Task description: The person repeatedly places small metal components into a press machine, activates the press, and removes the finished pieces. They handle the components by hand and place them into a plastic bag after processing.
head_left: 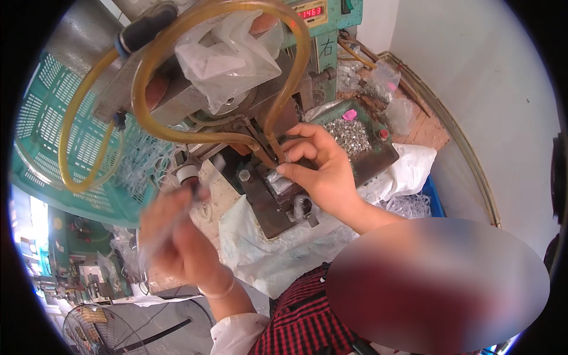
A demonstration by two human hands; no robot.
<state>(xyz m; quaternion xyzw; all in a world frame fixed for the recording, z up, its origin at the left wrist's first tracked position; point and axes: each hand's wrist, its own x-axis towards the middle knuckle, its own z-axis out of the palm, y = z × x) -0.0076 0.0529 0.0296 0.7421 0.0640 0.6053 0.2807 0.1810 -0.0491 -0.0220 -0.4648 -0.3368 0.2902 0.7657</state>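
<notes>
A grey press machine (177, 89) looped with amber hoses (148, 71) fills twelve o'clock. At one o'clock sits a tray of small metal parts (355, 139). The right hand (319, 171) pinches a small piece at the machine's plate (266, 201). The left hand (177, 236), blurred at eight o'clock, grips clear strands (157, 234).

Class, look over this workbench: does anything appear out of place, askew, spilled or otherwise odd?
Mostly orderly. The oddities: a crumpled clear plastic bag is draped over the machine's top among the yellow hoses, and small metal parts lie heaped loose in the green tray beside the right hand.
</notes>
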